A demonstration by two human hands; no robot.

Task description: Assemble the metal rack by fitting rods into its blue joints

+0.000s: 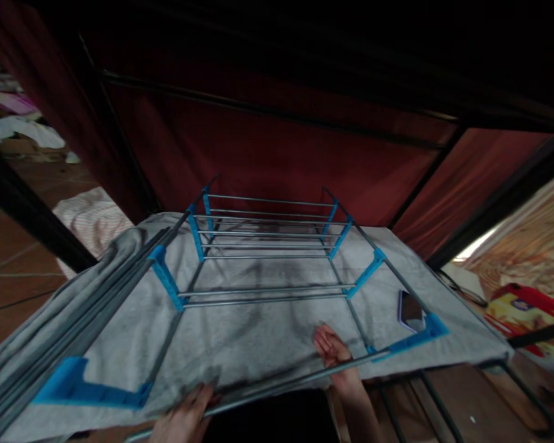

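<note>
A rack frame of grey metal tubes (268, 299) and blue plastic connectors (167, 280) lies across a grey cloth-covered surface (258, 332). At the near edge, a loose-looking grey rod (286, 383) slants across, its right end at the blue corner connector (418, 335). My left hand (184, 417) is closed around this rod near its left end, which sticks out past the hand. My right hand (332, 351) is open, palm turned up and fingers slightly bent, with the rod passing over its wrist. The left blue corner connector (92, 387) is apart from the rod.
Several spare grey tubes (87, 320) lie along the left side. A phone (410, 311) rests on the cloth at right. Dark red curtains (277, 154) and black posts stand behind. A red and yellow package (526, 314) is at far right, a metal-framed chair (443, 406) below.
</note>
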